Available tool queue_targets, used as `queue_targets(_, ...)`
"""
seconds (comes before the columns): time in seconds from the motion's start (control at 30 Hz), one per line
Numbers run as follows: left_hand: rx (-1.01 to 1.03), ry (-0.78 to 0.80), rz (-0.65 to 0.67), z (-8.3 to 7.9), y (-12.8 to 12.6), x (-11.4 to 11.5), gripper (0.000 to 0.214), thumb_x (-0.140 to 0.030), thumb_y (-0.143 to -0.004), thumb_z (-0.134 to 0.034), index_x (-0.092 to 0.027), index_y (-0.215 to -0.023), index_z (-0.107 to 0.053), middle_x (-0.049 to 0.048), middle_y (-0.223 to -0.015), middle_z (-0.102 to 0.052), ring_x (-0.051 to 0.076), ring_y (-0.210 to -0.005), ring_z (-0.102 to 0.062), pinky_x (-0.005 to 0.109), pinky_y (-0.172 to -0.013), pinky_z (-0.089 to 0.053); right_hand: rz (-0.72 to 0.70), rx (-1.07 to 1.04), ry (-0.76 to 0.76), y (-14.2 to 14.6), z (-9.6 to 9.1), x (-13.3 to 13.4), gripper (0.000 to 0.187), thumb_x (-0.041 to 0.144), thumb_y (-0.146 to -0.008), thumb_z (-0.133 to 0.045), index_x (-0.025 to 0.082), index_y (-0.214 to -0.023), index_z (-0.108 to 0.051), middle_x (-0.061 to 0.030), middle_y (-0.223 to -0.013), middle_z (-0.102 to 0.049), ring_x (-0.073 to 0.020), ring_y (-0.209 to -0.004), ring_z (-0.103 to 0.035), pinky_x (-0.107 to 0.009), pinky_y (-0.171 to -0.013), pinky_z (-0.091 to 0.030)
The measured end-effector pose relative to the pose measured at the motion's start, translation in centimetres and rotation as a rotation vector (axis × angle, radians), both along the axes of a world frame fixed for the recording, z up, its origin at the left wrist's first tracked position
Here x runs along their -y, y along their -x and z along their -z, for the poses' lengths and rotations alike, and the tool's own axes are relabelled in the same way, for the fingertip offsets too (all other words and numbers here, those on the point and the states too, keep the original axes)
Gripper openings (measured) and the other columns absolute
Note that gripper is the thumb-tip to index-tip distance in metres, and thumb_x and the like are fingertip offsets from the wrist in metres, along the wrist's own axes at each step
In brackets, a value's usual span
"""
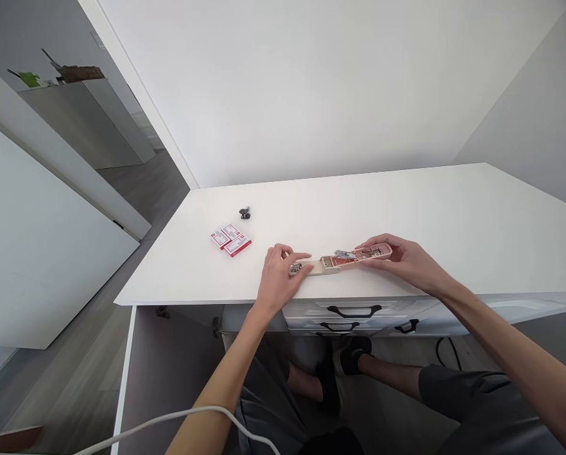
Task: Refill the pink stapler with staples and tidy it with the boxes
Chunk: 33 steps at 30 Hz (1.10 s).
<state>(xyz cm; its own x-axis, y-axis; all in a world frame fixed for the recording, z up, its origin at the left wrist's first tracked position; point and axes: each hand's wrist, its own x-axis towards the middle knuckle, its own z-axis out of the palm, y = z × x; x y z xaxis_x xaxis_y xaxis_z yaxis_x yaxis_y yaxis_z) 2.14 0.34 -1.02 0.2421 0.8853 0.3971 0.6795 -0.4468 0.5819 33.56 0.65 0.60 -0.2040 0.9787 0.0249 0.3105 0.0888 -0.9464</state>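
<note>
A long, narrow pink-and-cream case [330, 265] lies opened out lengthwise near the front edge of the white tabletop. My left hand [281, 272] grips its cream left end, thumb and fingers on either side of a small heap of dark and silvery bits. At the other end, my right hand [401, 259] holds the pink part from behind and below. Reddish pieces fill its middle compartment, and silvery wire-like metal pieces [344, 254] lie over them. More small metal bits sit in the pink end; their exact kind is too small to tell.
Small red-and-white boxes [231, 240] lie together on the white tabletop [406, 202] at left, with black binder clips [245, 213] behind them. Drawers with black handles [353, 312] are below the front edge. A white cable [188, 412] crosses before my left forearm.
</note>
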Motion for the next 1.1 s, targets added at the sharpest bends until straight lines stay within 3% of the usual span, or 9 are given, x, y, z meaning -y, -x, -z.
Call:
queue_targets(0.3,0.038,0.021,-0.047,0.0,0.0,-0.2,0.037,-0.042,-0.103,-0.064,-0.027,-0.137,-0.061,0.0113,-0.141,-0.053,0.029,-0.138,-0.050,0.048,-0.119,-0.045,0.092,0.004,-0.050,0.2,1.6,-0.4,0.058,0.069,-0.082,-0.083,0.028,-0.122,-0.075,-0.0104,-0.126,-0.079,-0.0341,-0.112,-0.075,-0.045,-0.086,-0.063)
queue_targets(0.5,0.078,0.037,-0.100,-0.1,-0.1,-0.3,0.036,-0.041,-0.103,-0.063,-0.027,-0.136,-0.058,0.0122,-0.142,-0.055,0.029,-0.140,-0.050,0.049,-0.117,-0.045,0.166,0.058,-0.101,0.0,2.0,-0.9,0.055,0.070,-0.086,-0.076,0.028,-0.121,-0.075,-0.0107,-0.127,-0.078,-0.0342,-0.113,-0.074,-0.050,-0.092,-0.062)
queue_targets(0.63,0.104,-0.035,-0.195,-0.2,0.4,-0.4,0.034,-0.039,-0.103,-0.061,-0.025,-0.134,-0.057,0.0129,-0.139,-0.058,0.029,-0.137,-0.051,0.050,-0.115,-0.046,0.186,0.075,-0.144,0.1,2.0,-1.0,0.054,0.069,-0.087,-0.077,0.027,-0.120,-0.073,-0.0118,-0.127,-0.078,-0.0354,-0.119,-0.074,-0.054,-0.102,-0.059)
queue_targets(0.8,-0.122,-0.152,-0.392,-0.6,4.0,-0.8,0.035,-0.033,-0.098,-0.063,-0.021,-0.131,-0.062,0.0173,-0.139,-0.056,0.036,-0.137,-0.048,0.060,-0.121,-0.035,0.173,0.054,-0.145,0.4,1.9,-1.0,0.057,0.072,-0.087,-0.076,0.026,-0.120,-0.070,-0.0136,-0.129,-0.078,-0.0367,-0.125,-0.072,-0.056,-0.106,-0.058)
queue_targets(0.93,-0.288,-0.110,-0.561,-1.2,8.5,-1.2,0.044,-0.040,-0.097,-0.060,-0.016,-0.134,-0.065,0.0219,-0.147,-0.051,0.044,-0.143,-0.038,0.065,-0.118,-0.035,0.177,0.044,-0.131,0.5,1.9,-0.9,0.060,0.072,-0.087,-0.076,0.026,-0.124,-0.068,-0.0147,-0.132,-0.076,-0.0370,-0.128,-0.071,-0.056,-0.106,-0.058)
queue_targets(1.1,-0.389,-0.100,-0.565,-1.6,11.5,-1.3,0.043,-0.045,-0.097,-0.061,-0.017,-0.127,-0.072,0.0215,-0.146,-0.055,0.045,-0.142,-0.038,0.064,-0.117,-0.036,0.252,0.014,-0.151,0.4,2.1,-0.8,0.066,0.068,-0.084,-0.081,0.026,-0.133,-0.063,-0.0143,-0.147,-0.066,-0.0353,-0.132,-0.067,-0.055,-0.110,-0.055)
